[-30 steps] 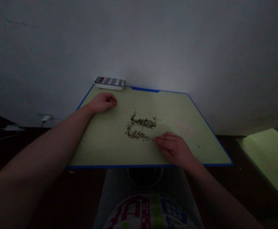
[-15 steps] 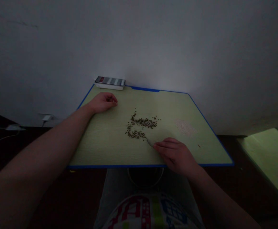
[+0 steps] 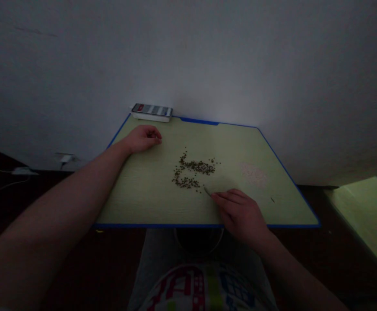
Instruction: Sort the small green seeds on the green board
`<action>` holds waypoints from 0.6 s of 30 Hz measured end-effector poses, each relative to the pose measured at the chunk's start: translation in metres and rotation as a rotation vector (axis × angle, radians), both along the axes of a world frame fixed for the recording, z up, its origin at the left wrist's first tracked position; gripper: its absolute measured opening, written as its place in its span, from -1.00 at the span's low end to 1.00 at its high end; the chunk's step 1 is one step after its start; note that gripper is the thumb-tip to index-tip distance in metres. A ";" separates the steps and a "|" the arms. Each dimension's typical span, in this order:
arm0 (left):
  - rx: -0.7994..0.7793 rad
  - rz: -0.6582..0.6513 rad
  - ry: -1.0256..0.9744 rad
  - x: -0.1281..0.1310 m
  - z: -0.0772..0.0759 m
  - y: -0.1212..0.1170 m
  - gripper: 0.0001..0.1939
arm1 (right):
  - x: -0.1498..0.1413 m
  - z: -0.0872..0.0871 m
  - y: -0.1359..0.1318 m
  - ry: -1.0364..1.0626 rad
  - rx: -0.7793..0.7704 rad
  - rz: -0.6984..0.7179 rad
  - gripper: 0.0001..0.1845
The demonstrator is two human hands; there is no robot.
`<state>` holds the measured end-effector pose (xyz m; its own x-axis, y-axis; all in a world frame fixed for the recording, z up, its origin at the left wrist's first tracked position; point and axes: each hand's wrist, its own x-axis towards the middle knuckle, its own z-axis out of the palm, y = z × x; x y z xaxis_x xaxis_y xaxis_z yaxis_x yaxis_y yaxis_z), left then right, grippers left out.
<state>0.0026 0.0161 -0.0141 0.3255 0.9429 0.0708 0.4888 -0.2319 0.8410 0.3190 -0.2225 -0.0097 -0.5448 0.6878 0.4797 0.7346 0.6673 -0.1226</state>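
My right hand [image 3: 240, 211] rests at the near right of the table, its fingers pinched on a thin, slightly curved grey tool [image 3: 207, 190]; the rest of the tool is hidden in the grip. Just left of its tip lies a scatter of small dark brown grains or seeds [image 3: 188, 182], spread in two joined bands. My left hand [image 3: 144, 138] lies on its side at the far left of the tabletop. Its fingers are loosely curled, with a gap to the thumb, and nothing shows in it.
A pale patch of tiny light grains [image 3: 254, 174] lies on the right of the blue-edged table [image 3: 139, 198], with a small dark sliver [image 3: 272, 200] nearby. A phone [image 3: 152, 110] rests on a white box at the back left, against the wall [image 3: 207, 56]. Below the front edge is a dark round container [image 3: 198, 239].
The whole view has shifted slightly. The tool's tip has drawn a little to the right, away from the dark grains. My left hand stays in place.
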 end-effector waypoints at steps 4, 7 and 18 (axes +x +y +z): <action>0.005 -0.007 -0.005 0.000 -0.001 0.001 -0.77 | 0.009 0.001 0.003 0.066 -0.016 -0.007 -0.66; 0.024 -0.008 -0.001 -0.001 -0.003 0.003 -0.76 | 0.012 0.001 0.011 0.080 -0.020 -0.001 -0.67; 0.035 -0.012 0.018 -0.002 -0.004 0.003 -0.77 | 0.011 0.004 0.008 0.058 -0.037 0.147 -0.59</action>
<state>0.0002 0.0192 -0.0180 0.3381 0.9360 0.0974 0.5012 -0.2667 0.8232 0.3305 -0.2147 -0.0057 -0.6129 0.6204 0.4894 0.6203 0.7614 -0.1884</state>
